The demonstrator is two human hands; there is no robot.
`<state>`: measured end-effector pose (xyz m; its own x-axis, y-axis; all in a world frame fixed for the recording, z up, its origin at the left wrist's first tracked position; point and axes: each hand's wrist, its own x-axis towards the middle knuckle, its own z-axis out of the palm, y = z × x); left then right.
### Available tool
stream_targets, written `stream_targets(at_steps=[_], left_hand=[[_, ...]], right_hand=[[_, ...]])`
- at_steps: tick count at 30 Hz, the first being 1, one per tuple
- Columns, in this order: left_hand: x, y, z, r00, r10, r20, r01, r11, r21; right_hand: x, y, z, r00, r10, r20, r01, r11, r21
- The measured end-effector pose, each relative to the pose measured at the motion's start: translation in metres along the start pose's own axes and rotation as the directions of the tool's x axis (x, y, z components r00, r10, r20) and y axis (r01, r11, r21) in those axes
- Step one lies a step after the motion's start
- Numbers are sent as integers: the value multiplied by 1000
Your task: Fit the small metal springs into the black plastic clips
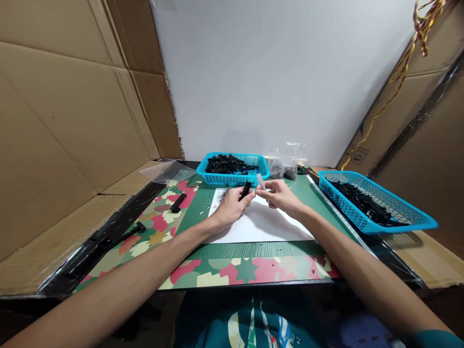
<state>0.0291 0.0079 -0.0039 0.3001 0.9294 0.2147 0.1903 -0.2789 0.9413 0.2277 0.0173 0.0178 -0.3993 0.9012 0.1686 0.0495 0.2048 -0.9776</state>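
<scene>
My left hand (232, 207) is closed around a small black part (245, 190), which sticks up from the fingers. Just to its right, my right hand (279, 195) pinches a short translucent piece (260, 182), tilted and close to the black part. Both hands are over a white sheet (261, 224) on the green mat. Tiny metal-coloured bits (222, 195) lie at the sheet's upper left, partly behind my left hand.
Behind the hands stands a blue basket (234, 180) of black parts; another blue basket (398, 198) is at the right. Clear bags (284, 167) sit at the back. Loose black parts (178, 203) lie on the left, and yellow-red wires (398, 72) hang at the right.
</scene>
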Motion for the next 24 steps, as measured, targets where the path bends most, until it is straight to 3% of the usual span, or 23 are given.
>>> stream_targets(at_steps=[4,10,13,18,21,24], left_hand=[[0,0,0,1000,3,25,-4,999,37],[-2,8,-1,989,148,-18,-141,969,201],[-4,9,-2,995,99,18,-100,990,98],[-5,10,-1,984,-26,175,62,977,-203],[-4,10,1,979,-20,202,79,954,-288],[-1,10,0,966,24,259,47,963,-265]], right_hand=[[0,-2,-4,999,41,25,-39,998,-52],[-1,0,-11,993,78,87,-68,992,-106],[-1,1,-11,998,55,31,-51,990,-134],[3,3,-14,992,-82,-101,61,978,-198],[5,5,-17,978,-113,-174,80,979,-190],[6,5,-20,969,-123,-214,83,979,-187]])
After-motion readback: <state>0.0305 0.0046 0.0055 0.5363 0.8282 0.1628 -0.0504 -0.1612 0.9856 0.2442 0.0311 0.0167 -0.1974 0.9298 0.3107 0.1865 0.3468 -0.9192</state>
